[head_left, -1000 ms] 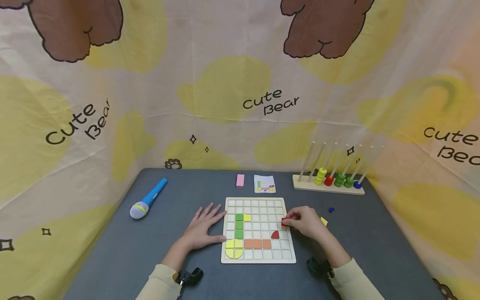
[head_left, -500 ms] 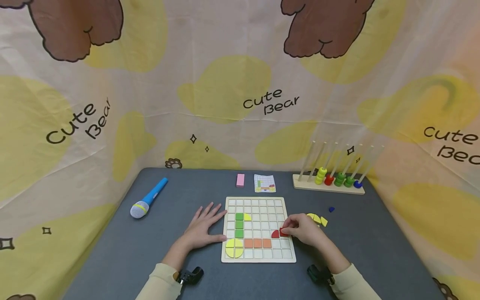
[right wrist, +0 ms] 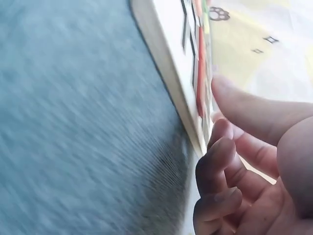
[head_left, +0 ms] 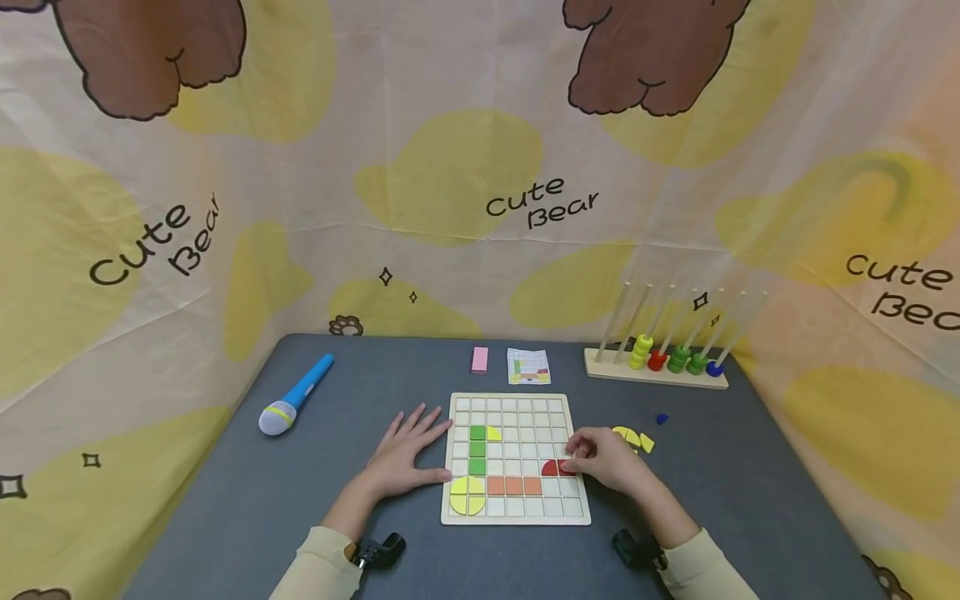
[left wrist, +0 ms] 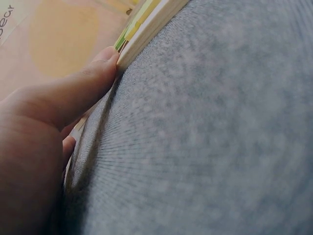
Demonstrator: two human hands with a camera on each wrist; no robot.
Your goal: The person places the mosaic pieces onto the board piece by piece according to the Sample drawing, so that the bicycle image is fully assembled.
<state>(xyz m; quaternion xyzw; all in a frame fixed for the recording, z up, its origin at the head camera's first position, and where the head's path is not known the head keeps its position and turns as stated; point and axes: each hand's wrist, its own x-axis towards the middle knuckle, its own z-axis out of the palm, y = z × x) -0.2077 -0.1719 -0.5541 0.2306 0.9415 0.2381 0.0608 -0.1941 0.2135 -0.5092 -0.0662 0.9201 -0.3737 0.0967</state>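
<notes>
A pale grid board (head_left: 517,522) lies flat on the table. My left hand (head_left: 405,458) is spread at its left side, fingers straight, thumb and fingertips touching the edge. At the right side is my right hand (head_left: 603,454), its thumb resting on a red piece (head_left: 564,462) that lies flat in a cell. Thumb and index finger stand apart; the other fingers are bent. Beside that piece sits a red quarter-circle (head_left: 550,468). The board also bears green squares (head_left: 477,449), orange squares (head_left: 513,486), a yellow circle of quarter pieces (head_left: 459,504) and a single yellow piece (head_left: 494,433).
Loose yellow pieces (head_left: 647,442) and a blue piece (head_left: 662,418) lie right of the board. Behind it are a pattern card (head_left: 528,367) and a pink block (head_left: 480,360). A bead rack (head_left: 652,373) stands back right, a toy microphone (head_left: 296,396) at left.
My right hand has brought the red piece toward me and laid it in the cell beside the red quarter-circle; thumb and index finger have parted. My left hand has stayed put.
</notes>
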